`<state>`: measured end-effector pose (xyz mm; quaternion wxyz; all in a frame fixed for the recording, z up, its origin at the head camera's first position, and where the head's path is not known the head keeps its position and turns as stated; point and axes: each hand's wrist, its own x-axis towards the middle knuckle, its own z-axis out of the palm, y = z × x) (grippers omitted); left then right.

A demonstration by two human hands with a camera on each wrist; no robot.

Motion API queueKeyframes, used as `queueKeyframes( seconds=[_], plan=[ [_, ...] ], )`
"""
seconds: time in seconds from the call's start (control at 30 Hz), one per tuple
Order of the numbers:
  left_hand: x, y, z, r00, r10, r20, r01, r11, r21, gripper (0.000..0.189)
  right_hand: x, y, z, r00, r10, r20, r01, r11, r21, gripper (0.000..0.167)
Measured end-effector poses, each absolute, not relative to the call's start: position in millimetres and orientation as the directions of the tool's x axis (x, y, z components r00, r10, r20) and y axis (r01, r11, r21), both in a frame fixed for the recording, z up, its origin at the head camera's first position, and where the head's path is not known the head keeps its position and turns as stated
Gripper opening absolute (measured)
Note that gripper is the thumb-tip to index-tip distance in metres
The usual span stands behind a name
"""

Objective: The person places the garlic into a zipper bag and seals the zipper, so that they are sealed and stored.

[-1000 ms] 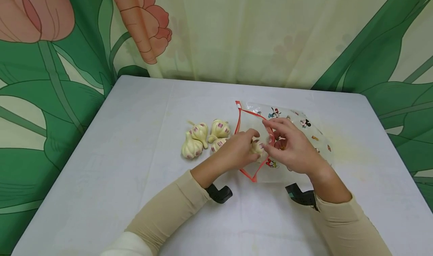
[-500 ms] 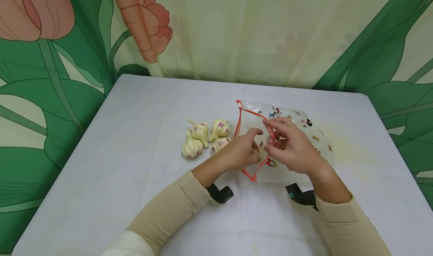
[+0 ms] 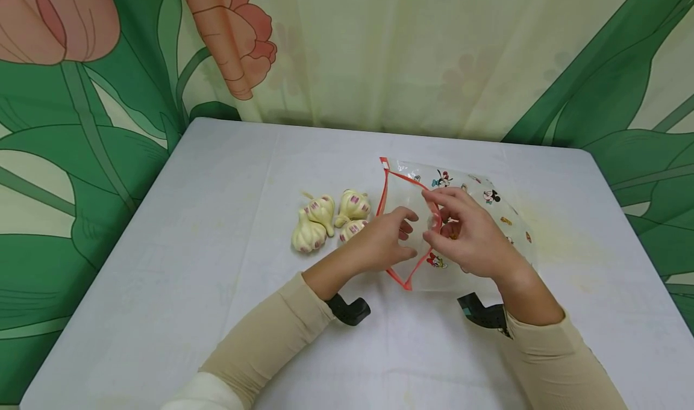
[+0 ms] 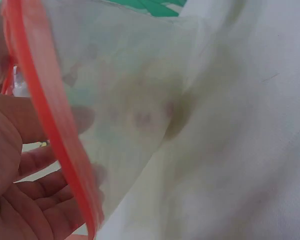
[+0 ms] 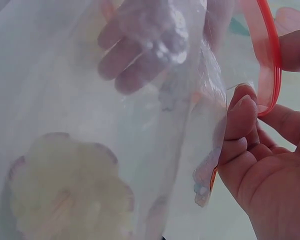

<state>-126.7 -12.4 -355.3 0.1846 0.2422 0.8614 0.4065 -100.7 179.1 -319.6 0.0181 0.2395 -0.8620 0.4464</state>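
Note:
A clear zip bag [image 3: 504,211] with cartoon prints and a red zip edge [image 3: 408,179] lies on its side, its mouth spread towards the left. My right hand [image 3: 468,235] pinches that red edge between thumb and fingers. My left hand [image 3: 384,239] is at the mouth, fingers spread and holding nothing; in the right wrist view its fingers [image 5: 135,65] show through the plastic. A garlic bulb [image 5: 72,192] sits inside the bag, seen blurred through the film. Left of the bag lie several garlic bulbs [image 3: 308,234], one partly hidden by my left forearm.
The table [image 3: 217,193] has a white cover. A curtain [image 3: 379,55] with printed flowers and leaves hangs behind its far edge. Black straps [image 3: 352,311] show at both wrists, below the hands.
My left hand has let go of a garlic bulb inside the bag, then opened its fingers and drawn back slightly left. My right hand keeps its pinch on the red edge.

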Motion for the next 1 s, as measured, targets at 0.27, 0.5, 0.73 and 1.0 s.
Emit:
queueKeyframes(
  seconds=[0.27, 0.5, 0.73, 1.0],
  plan=[
    [-122.2, -29.1, -344.5, -0.83, 0.548, -0.104, 0.255, 0.539, 0.803, 0.052, -99.7, 180.9, -317.4, -0.895, -0.379, 0.237, -0.414, 0.505, -0.757, 0.058],
    [-118.2, -57.0, -334.7, -0.873, 0.487, -0.023, 0.247, 0.481, 0.841, 0.049, -102.5, 186.8, -316.7, -0.893, -0.375, 0.25, -0.42, 0.489, -0.765, 0.058],
    [-121.4, -83.8, -335.6, -0.926, 0.374, -0.046, 0.16, 0.501, 0.85, 0.047, -102.8, 192.9, -316.8, -0.902, -0.355, 0.246, -0.402, 0.484, -0.777, 0.059],
    [-119.7, -87.2, -347.4, -0.94, 0.325, -0.107, 0.131, 0.632, 0.764, 0.046, -102.8, 195.9, -318.1, -0.905, -0.352, 0.24, -0.397, 0.49, -0.776, 0.058]
  ],
)
